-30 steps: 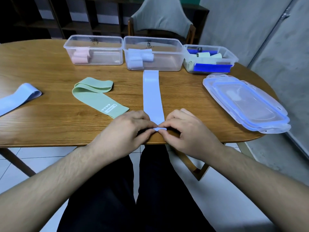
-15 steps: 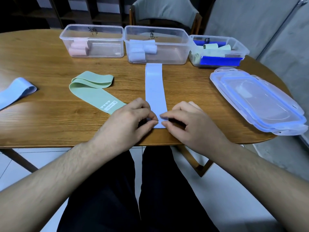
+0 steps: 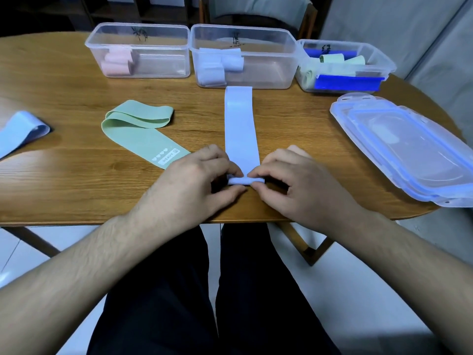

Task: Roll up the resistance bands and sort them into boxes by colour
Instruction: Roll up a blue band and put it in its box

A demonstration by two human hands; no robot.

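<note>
A pale lilac-blue band (image 3: 240,126) lies flat on the bench (image 3: 64,180), running straight away from the person toward the middle box (image 3: 243,56), probably so that the roll can travel directly at the box of its own colour. Its near end is already turned into a small tight roll (image 3: 244,181) close to the bench's front edge. The left hand (image 3: 197,183) and the right hand (image 3: 294,185) each pinch one end of that roll between thumb and fingertips — a grip from both sides that should keep the turns square and stop them telescoping. The strip ahead is bare of obstacles, so the roll has open room right up to the box wall. A green band (image 3: 140,129) lies just left of the left hand, near enough to be brushed, and a light blue band (image 3: 20,131) waits at the far left edge. The pink box (image 3: 139,51) and green box (image 3: 343,64) flank the middle one; stacked lids (image 3: 409,149) overhang the right edge — well apart from the rolling.
</note>
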